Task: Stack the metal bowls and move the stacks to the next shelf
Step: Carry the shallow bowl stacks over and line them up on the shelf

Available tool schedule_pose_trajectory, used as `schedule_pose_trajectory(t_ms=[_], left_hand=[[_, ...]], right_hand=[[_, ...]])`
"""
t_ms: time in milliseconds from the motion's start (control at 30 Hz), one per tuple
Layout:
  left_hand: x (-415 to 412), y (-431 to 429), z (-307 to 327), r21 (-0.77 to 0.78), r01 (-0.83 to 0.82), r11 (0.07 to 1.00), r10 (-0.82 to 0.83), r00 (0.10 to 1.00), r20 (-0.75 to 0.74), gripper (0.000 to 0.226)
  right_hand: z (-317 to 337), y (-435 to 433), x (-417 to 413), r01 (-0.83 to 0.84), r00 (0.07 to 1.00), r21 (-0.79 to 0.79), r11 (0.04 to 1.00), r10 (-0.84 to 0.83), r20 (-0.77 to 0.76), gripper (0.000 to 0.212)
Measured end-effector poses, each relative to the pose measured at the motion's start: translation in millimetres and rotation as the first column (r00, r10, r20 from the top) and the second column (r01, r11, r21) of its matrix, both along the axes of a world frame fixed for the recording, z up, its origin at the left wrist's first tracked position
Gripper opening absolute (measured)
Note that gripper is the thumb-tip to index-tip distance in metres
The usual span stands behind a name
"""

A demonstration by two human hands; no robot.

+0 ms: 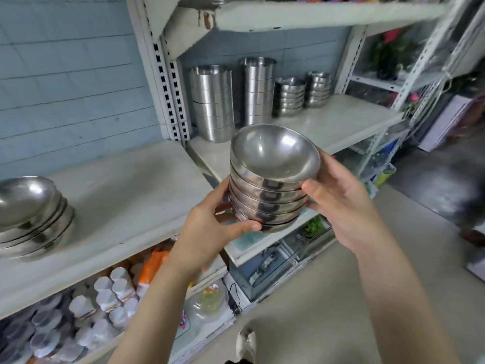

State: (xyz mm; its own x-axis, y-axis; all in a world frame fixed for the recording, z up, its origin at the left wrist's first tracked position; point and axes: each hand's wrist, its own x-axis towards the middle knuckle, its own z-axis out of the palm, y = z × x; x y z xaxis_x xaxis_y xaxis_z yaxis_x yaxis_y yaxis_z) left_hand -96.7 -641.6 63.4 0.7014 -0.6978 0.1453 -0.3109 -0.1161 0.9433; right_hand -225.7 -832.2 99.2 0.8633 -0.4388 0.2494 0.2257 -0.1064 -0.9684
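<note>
Carrying the stack of steel bowls (270,179) in mid-air toward the right shelf (341,122), left hand (210,227) clamped low, right hand (338,200) clamped on its side; keep it level, set beside shelved bowl stacks (288,97).

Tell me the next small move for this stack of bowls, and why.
Probably carry the stack of bowls forward and set it on the right shelf, in the bare spot in front of the small bowl stacks. Both the left hand and right hand hold it in the air, tilted, just short of that shelf.
</note>
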Motion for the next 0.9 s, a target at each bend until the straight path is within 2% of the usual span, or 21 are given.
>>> schedule_pose_trajectory(t_ms=[233,400,667,900], left_hand=[[58.2,-129.5,-6.7,0.006,0.171,0.985,-0.171,0.985,0.007,0.093],[76.4,-219.5,-5.8,-0.004,0.267,0.964,-0.267,0.963,-0.027,0.096],[79.1,-349.5,-11.6,-0.012,0.26,0.966,-0.26,0.964,-0.063,0.088],[59.5,-474.7,-20.0,-0.052,0.142,0.989,-0.147,0.983,-0.107,0.091]], right_hand=[[-10.2,-109.6,24.5,0.177,0.983,0.018,0.984,-0.176,-0.045,0.095],[-14.4,-179.8,29.2,0.286,0.958,0.035,0.958,-0.285,-0.024,0.091],[-9.9,-307.3,33.6,0.286,0.958,0.036,0.957,-0.285,-0.026,0.098],[-2.0,-447.1,28.4,0.151,0.987,-0.015,0.988,-0.151,-0.045,0.092]])
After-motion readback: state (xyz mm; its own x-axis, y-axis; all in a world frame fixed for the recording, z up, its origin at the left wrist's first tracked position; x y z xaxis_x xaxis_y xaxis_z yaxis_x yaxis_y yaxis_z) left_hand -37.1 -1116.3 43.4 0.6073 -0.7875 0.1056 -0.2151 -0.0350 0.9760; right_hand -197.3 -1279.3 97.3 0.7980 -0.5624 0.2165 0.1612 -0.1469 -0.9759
